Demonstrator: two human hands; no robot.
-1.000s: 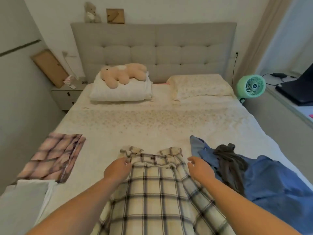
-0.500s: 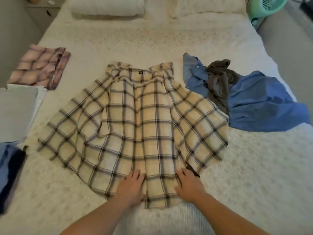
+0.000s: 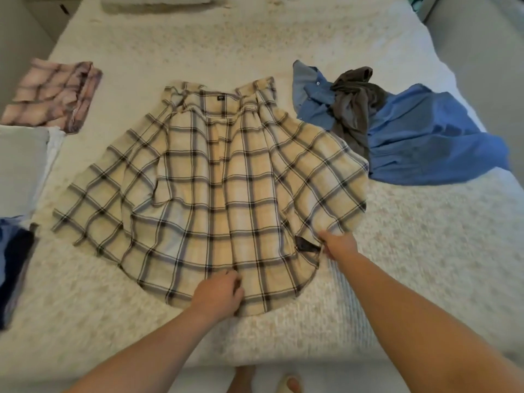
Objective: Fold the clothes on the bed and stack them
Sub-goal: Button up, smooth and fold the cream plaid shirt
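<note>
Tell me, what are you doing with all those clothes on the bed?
A person is spreading a cream plaid shirt flat on the bed to fold it. The left hand grips its bottom hem, and the right hand pinches its right edge. A blue shirt and a grey garment wait crumpled; a folded pink plaid piece lies on the left.

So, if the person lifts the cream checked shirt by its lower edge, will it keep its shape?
Probably not. The cream checked shirt lies in soft ripples, so it should droop. It looks thin, likely light. The right hand already bunches its hem, suggesting it gathers easily.
</note>
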